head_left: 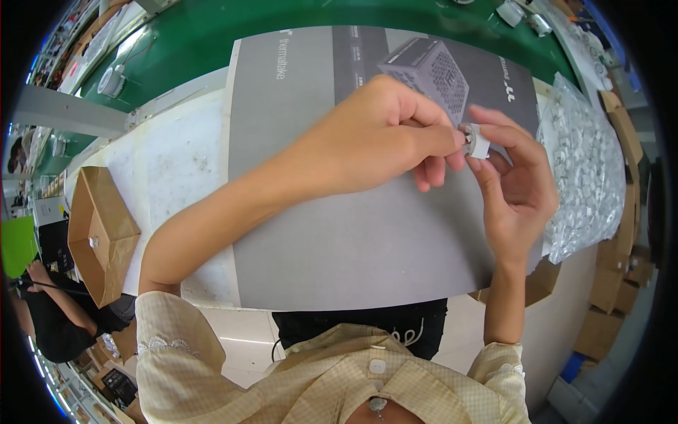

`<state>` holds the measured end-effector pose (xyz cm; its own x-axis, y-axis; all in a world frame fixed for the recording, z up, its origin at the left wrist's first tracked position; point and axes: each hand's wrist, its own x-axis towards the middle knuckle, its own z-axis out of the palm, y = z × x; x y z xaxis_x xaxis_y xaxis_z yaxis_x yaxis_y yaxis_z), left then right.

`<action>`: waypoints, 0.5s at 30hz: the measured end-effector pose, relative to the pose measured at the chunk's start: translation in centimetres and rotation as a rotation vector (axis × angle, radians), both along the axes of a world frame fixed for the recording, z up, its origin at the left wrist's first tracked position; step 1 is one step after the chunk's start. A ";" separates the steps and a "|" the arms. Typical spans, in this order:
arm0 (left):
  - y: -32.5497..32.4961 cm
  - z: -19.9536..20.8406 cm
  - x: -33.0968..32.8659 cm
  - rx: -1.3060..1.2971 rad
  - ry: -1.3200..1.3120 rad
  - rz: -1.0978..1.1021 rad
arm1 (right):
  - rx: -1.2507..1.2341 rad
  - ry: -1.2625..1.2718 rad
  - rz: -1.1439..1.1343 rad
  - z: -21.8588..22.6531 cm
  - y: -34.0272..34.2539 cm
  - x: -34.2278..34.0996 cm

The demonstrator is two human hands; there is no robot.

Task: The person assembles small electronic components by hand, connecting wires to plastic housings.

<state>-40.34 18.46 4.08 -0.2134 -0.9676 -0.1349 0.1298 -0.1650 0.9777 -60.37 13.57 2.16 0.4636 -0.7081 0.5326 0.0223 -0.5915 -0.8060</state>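
Between my two hands is a small white plastic part (pixel 479 144), short and rounded, with a darker, metallic-looking inside on its left side. My right hand (pixel 521 184) grips it between thumb and fingertips from the right. My left hand (pixel 402 138) reaches across from the left, its thumb and index finger pinched together at the part's left side. Whatever sits between those left fingertips is too small and covered to make out. Both hands are above a large flat grey cardboard sheet (pixel 353 247) printed with a picture of a box-shaped device.
At the right lies a clear plastic bag (pixel 583 173) full of small white parts. An open brown cardboard box (pixel 106 237) stands on the left, with a small white piece inside. Beyond the sheet runs a green work surface (pixel 205 32). Another person's arm (pixel 67 300) shows at lower left.
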 end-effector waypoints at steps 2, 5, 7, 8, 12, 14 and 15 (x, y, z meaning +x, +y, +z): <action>0.0 -0.1 0.0 -0.033 -0.036 -0.029 | -0.046 0.037 0.019 0.1 -0.3 -0.3; 0.1 0.4 0.3 -0.018 -0.075 -0.043 | 0.130 0.054 0.086 0.8 -0.4 -0.5; 0.2 0.4 0.6 -0.001 -0.081 -0.065 | 0.230 0.115 0.094 0.9 -0.3 -0.6; 0.2 0.5 0.6 0.014 -0.087 -0.089 | 0.229 0.115 0.094 1.1 -0.3 -0.6; 0.2 -0.5 0.5 -0.142 -0.145 -0.087 | -0.136 0.401 0.024 2.1 -0.5 -1.2; 0.5 -0.3 1.0 -0.527 -0.686 -0.064 | -0.160 0.445 0.033 2.4 -0.6 -1.3; 0.7 -0.4 1.4 -0.529 -0.683 -0.072 | -0.193 0.514 0.043 2.5 -0.6 -1.2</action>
